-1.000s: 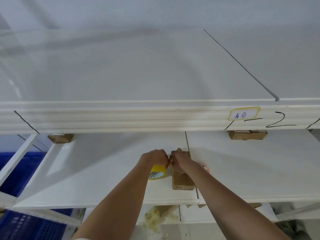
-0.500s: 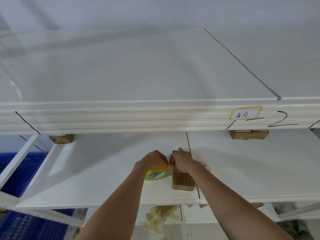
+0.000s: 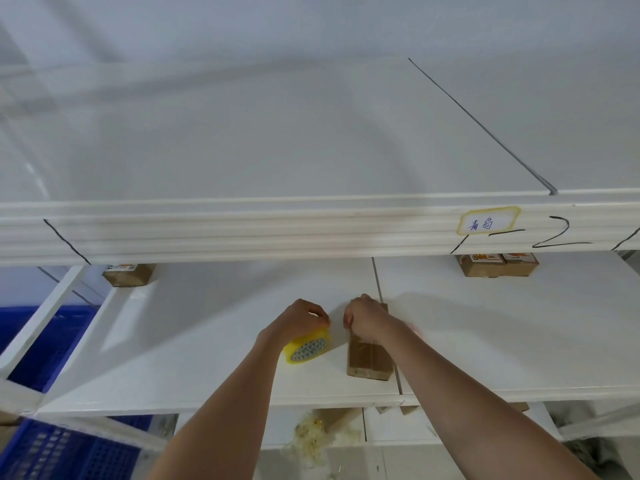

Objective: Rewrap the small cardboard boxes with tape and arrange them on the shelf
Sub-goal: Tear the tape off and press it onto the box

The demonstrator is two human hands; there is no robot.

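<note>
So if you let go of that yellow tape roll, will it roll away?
Maybe a little. The yellow tape roll is round, so it could roll on the smooth white shelf. It looks tilted under the left hand, so it would probably flop flat instead. Likely light and stiff.

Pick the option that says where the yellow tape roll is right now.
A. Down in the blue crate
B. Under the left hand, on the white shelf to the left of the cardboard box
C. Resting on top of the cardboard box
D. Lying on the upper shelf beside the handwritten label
B: the yellow tape roll sits on the white shelf under the left hand, left of the cardboard box where the right hand rests.
</note>
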